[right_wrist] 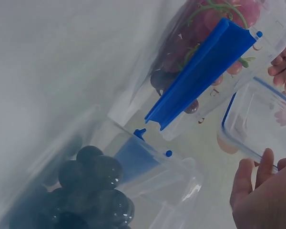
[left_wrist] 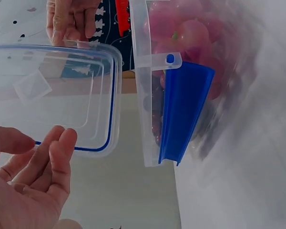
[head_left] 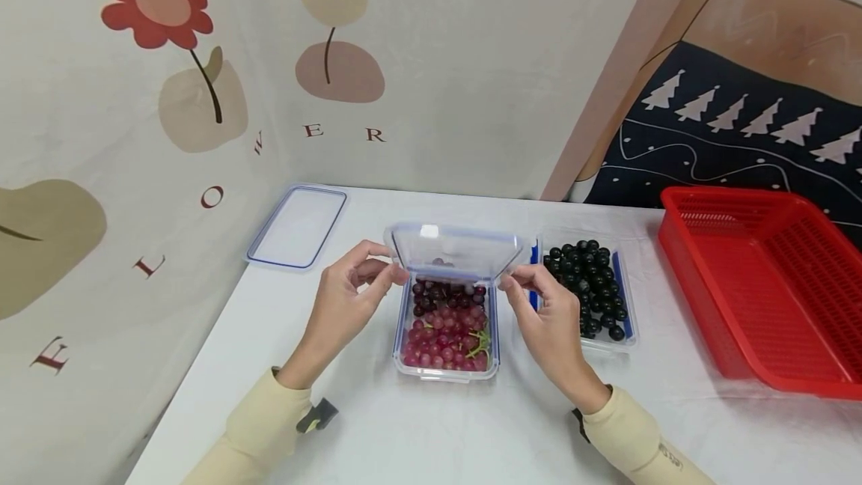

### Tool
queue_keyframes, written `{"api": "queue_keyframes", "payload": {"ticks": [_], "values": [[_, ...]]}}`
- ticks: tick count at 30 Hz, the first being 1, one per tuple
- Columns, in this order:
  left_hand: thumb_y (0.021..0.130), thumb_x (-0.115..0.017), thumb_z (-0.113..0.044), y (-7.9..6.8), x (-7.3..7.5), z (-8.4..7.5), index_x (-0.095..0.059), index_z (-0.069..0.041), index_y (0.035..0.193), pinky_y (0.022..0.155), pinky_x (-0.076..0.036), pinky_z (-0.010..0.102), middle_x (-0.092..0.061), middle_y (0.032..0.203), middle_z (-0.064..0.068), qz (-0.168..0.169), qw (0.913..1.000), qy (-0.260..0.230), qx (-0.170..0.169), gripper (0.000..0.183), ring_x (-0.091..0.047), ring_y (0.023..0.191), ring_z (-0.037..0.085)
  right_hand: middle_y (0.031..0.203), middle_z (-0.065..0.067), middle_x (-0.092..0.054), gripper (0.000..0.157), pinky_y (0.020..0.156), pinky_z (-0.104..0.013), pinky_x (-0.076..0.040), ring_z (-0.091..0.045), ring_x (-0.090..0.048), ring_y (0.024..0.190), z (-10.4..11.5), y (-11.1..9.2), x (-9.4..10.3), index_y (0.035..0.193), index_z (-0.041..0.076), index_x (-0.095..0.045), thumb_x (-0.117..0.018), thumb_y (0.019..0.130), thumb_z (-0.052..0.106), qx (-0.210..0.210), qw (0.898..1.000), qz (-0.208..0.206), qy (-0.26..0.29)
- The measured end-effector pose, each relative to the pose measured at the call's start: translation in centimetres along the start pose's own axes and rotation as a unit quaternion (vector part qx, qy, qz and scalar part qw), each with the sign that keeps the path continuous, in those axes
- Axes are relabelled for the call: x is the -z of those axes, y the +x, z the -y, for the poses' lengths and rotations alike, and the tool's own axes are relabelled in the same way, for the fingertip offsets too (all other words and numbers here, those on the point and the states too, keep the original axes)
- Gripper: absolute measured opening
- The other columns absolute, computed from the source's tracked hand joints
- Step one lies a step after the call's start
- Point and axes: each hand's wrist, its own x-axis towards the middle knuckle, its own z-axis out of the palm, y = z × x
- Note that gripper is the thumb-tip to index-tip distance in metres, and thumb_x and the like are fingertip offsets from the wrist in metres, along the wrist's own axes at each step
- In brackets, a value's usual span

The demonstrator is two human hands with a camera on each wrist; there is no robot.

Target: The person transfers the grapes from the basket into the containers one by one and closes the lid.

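A clear lid point(head_left: 458, 249) with a blue seal is tilted up over the back of a clear plastic container point(head_left: 446, 376). My left hand point(head_left: 345, 302) pinches the lid's left edge between thumb and fingers, and my right hand point(head_left: 551, 320) pinches its right edge. Inside the container, red grapes point(head_left: 441, 339) with green stems lie in front, and dark purple grapes point(head_left: 431, 296) lie behind them. In the left wrist view, a blue side latch point(left_wrist: 188, 112) hangs down on the container. The latch point(right_wrist: 202, 76) on the opposite side shows in the right wrist view, also unfastened.
Just right of the grapes stands a second clear container point(head_left: 631, 313) of black round fruit point(head_left: 586, 283), lidless. Another blue-edged lid point(head_left: 296, 227) lies flat at the table's back left. A red plastic basket point(head_left: 741, 320) occupies the right side. A printed cloth point(head_left: 471, 96) hangs behind the table.
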Motion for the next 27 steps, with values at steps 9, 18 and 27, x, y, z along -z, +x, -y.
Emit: {"api": "queue_keyframes", "payload": {"ticks": [9, 18, 27], "values": [[0.117, -0.051, -0.015, -0.4, 0.1, 1.1, -0.065, -0.003, 0.144, 0.097, -0.057, 0.028, -0.074, 0.133, 0.015, 0.04, 0.9992, 0.006, -0.006, 0.033, -0.072, 0.116, 0.025, 0.129, -0.006, -0.077, 0.034, 0.098, -0.021, -0.052, -0.025, -0.074, 0.114, -0.1, -1.1, 0.5, 0.139, 0.006, -0.074, -0.067, 0.107, 0.002, -0.041, 0.997, 0.056, -0.016], [0.102, -0.076, -0.017, -1.1, -0.9, 3.2, -0.053, 0.001, 0.159, 0.063, -0.045, 0.025, -0.063, 0.105, 0.005, 0.08, 0.9926, 0.091, -0.007, 0.064, -0.056, 0.079, 0.018, 0.164, -0.012, -0.051, 0.067, 0.094, -0.059, -0.059, -0.033, -0.069, 0.125, 0.5, -2.6, 0.1, 0.168, 0.01, -0.044, -0.064, 0.111, 0.041, -0.163, 0.962, 0.205, -0.072], [0.1, -0.073, -0.014, -1.5, -2.0, 4.6, -0.048, 0.013, 0.157, 0.066, -0.042, 0.029, -0.054, 0.093, 0.005, 0.112, 0.9813, 0.156, -0.005, 0.068, -0.049, 0.078, 0.018, 0.167, -0.022, -0.044, 0.08, 0.109, -0.06, -0.051, -0.041, -0.064, 0.132, 0.8, -2.7, -0.6, 0.17, 0.0, -0.032, -0.071, 0.108, 0.033, -0.167, 0.943, 0.253, -0.138]]}}
